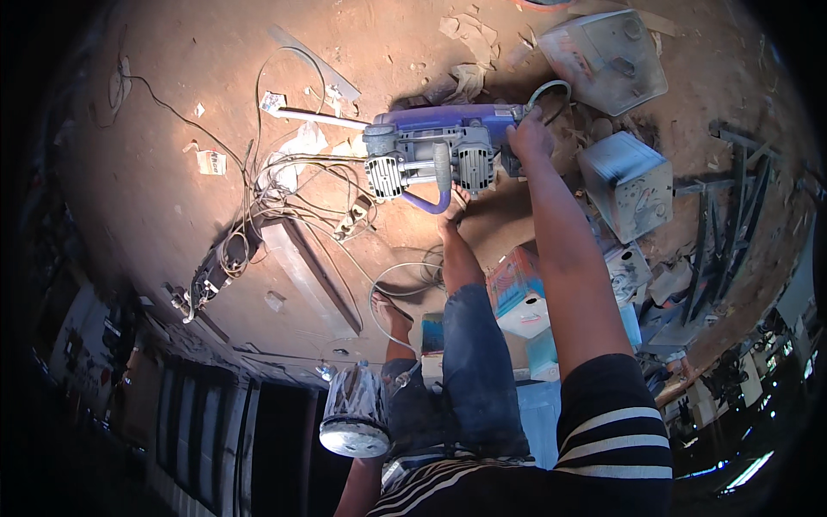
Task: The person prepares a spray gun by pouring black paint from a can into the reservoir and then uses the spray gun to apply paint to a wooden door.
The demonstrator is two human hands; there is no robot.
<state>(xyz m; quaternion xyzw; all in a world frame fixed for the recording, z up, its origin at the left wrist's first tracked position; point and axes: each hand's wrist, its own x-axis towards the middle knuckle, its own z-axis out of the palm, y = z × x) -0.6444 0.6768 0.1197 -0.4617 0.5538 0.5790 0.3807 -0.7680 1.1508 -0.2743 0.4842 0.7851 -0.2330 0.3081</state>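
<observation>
My right arm reaches forward, and my right hand (531, 142) is closed at the right end of a purple air compressor (457, 116), where a pale hose (551, 84) curves out. Exactly which fitting the fingers grip is hidden. The compressor has two grey motor heads and a bent handle with a grey grip. Low in front of my body, a paint-smeared spray gun (353, 414) with a metal cup is held up at the end of my left forearm (357, 489). The cup covers my left hand. A thin hose runs up from the gun's side.
Tangled cables (254, 194) and a power strip (351, 220) lie left of the compressor. A long board (310, 276) rests on the dirt floor near my feet. Paint-marked boxes (624, 185) and a dark metal frame (728, 207) stand at the right. Paper scraps are scattered around.
</observation>
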